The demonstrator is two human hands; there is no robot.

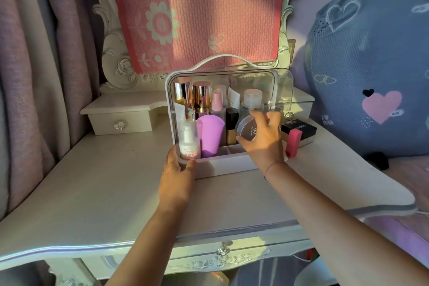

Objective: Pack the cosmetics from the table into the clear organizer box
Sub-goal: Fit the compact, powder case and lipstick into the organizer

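White dressing table [92, 193]; right hand [262, 139] grip closed round grey, clear-lidded compact [247, 127].

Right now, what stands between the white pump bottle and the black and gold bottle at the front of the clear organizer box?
A lilac squeeze tube stands between the white pump bottle and the black and gold bottle in the head view.

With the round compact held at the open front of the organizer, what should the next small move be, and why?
Probably lower the round compact into the empty front compartment and let go. The right hand holds it just above that slot, the clear door is swung open, and the left hand braces the organizer box.
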